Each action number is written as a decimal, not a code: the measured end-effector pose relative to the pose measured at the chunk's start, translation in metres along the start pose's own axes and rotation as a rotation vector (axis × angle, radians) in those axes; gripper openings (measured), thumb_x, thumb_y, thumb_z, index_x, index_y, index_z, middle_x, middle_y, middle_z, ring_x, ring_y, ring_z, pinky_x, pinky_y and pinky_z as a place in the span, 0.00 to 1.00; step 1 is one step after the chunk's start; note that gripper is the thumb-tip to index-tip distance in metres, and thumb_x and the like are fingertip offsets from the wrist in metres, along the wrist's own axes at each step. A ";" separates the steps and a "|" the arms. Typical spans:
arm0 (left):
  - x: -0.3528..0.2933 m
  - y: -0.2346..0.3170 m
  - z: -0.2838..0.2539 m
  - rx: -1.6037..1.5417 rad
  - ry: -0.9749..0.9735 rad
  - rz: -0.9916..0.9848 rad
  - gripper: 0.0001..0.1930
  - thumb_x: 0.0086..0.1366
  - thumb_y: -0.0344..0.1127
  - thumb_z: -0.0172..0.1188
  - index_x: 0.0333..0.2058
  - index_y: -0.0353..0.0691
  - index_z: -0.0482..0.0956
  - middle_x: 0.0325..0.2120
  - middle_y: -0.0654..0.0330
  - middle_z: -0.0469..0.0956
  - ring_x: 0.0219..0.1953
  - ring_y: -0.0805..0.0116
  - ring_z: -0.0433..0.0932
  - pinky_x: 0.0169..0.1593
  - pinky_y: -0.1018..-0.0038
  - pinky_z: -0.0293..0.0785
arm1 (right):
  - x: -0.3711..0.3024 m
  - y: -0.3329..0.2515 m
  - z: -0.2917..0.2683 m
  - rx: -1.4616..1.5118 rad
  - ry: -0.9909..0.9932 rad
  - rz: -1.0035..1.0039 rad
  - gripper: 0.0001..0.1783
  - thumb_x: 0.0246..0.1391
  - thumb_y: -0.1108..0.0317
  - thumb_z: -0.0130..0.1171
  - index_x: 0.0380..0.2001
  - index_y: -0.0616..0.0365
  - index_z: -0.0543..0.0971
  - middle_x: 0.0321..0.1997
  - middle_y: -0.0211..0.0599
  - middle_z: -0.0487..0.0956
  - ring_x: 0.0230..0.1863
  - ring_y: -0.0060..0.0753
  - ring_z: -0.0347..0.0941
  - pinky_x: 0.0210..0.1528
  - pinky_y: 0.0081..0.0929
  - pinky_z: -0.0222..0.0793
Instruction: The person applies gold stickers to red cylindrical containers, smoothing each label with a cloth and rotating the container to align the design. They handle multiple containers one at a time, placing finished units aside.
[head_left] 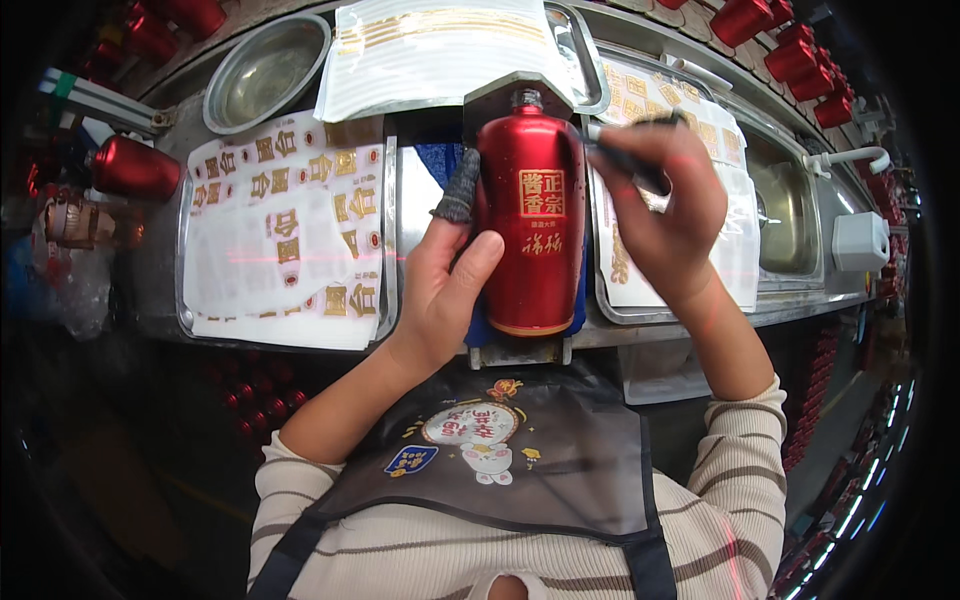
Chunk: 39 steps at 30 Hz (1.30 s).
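A glossy red bottle [529, 270] with gold decals on its front lies in a stand in front of me, its neck pointing away. My left hand [447, 275] holds the bottle's left side, thumb near its front and a dark finger cot on the index finger. My right hand [672, 195] is curled beside the bottle's upper right shoulder, blurred by motion, with dark cots on its fingers. A small pale tip shows at its fingertips; what it belongs to, I cannot make out.
Trays with gold decal sheets [250, 230] flank the bottle on the left and right [738, 235]. Behind stand a metal bowl [305, 50] and striped white sheets [435, 75]. A sink [785, 255] is at right, another red bottle [135, 167] at far left.
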<state>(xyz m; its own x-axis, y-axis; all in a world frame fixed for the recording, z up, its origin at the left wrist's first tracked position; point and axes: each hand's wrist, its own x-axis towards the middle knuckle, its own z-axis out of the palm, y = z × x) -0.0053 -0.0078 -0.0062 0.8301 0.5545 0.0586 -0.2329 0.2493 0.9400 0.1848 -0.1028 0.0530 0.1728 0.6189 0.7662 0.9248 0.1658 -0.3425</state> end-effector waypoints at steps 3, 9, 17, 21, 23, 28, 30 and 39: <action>0.009 -0.005 -0.014 0.497 -0.047 0.243 0.26 0.71 0.44 0.52 0.61 0.35 0.69 0.67 0.41 0.58 0.69 0.50 0.57 0.68 0.53 0.45 | -0.048 -0.039 -0.012 0.121 -0.199 -0.374 0.14 0.37 0.76 0.68 0.33 0.53 0.84 0.24 0.28 0.72 0.30 0.33 0.74 0.34 0.27 0.75; 0.049 0.021 -0.020 1.199 -0.267 0.554 0.21 0.69 0.50 0.53 0.48 0.41 0.83 0.71 0.42 0.50 0.73 0.40 0.48 0.70 0.42 0.31 | -0.054 -0.038 -0.011 0.202 -0.058 -0.064 0.11 0.45 0.72 0.67 0.35 0.58 0.80 0.27 0.37 0.74 0.28 0.38 0.73 0.30 0.32 0.69; -0.004 0.004 -0.043 1.228 -0.425 0.597 0.35 0.73 0.62 0.38 0.67 0.43 0.62 0.72 0.42 0.45 0.73 0.39 0.43 0.70 0.42 0.30 | -0.065 -0.049 0.005 0.569 0.174 0.277 0.12 0.44 0.71 0.64 0.32 0.60 0.74 0.28 0.43 0.72 0.33 0.52 0.73 0.33 0.39 0.69; 0.007 -0.018 -0.056 0.944 -0.151 0.365 0.40 0.73 0.61 0.40 0.71 0.35 0.47 0.73 0.49 0.44 0.74 0.50 0.44 0.73 0.55 0.36 | -0.059 -0.040 0.050 0.288 0.273 0.379 0.11 0.43 0.71 0.62 0.31 0.60 0.72 0.30 0.48 0.74 0.32 0.56 0.74 0.33 0.44 0.70; 0.012 -0.015 -0.063 0.906 -0.071 0.316 0.39 0.74 0.56 0.43 0.71 0.32 0.46 0.73 0.52 0.45 0.74 0.56 0.45 0.73 0.62 0.40 | -0.055 -0.010 0.052 0.177 0.352 0.472 0.11 0.44 0.70 0.62 0.30 0.60 0.72 0.29 0.49 0.75 0.32 0.56 0.74 0.33 0.45 0.70; -0.006 -0.006 -0.037 0.764 -0.197 0.362 0.49 0.64 0.56 0.60 0.71 0.33 0.46 0.73 0.49 0.46 0.74 0.55 0.44 0.73 0.61 0.39 | -0.041 -0.027 0.041 0.295 0.221 0.260 0.11 0.43 0.70 0.63 0.27 0.62 0.73 0.25 0.50 0.75 0.32 0.54 0.76 0.34 0.44 0.72; -0.008 0.005 -0.009 1.070 -0.345 0.480 0.58 0.56 0.55 0.69 0.72 0.33 0.40 0.74 0.49 0.41 0.75 0.54 0.40 0.73 0.61 0.35 | -0.044 -0.015 0.050 0.155 0.236 0.365 0.11 0.43 0.70 0.63 0.25 0.63 0.71 0.25 0.50 0.75 0.30 0.56 0.76 0.33 0.43 0.71; -0.009 -0.018 0.001 1.318 -0.192 0.553 0.65 0.44 0.40 0.81 0.71 0.34 0.41 0.71 0.43 0.49 0.72 0.48 0.51 0.72 0.58 0.47 | -0.051 0.033 0.032 0.021 0.414 0.486 0.11 0.48 0.67 0.63 0.33 0.62 0.77 0.29 0.50 0.77 0.31 0.51 0.77 0.34 0.39 0.73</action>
<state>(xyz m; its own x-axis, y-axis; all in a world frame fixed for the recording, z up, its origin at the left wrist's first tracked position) -0.0081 -0.0178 -0.0238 0.8686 0.1955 0.4553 -0.0011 -0.9181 0.3964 0.1957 -0.1039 -0.0148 0.6912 0.2799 0.6662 0.7020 -0.0414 -0.7110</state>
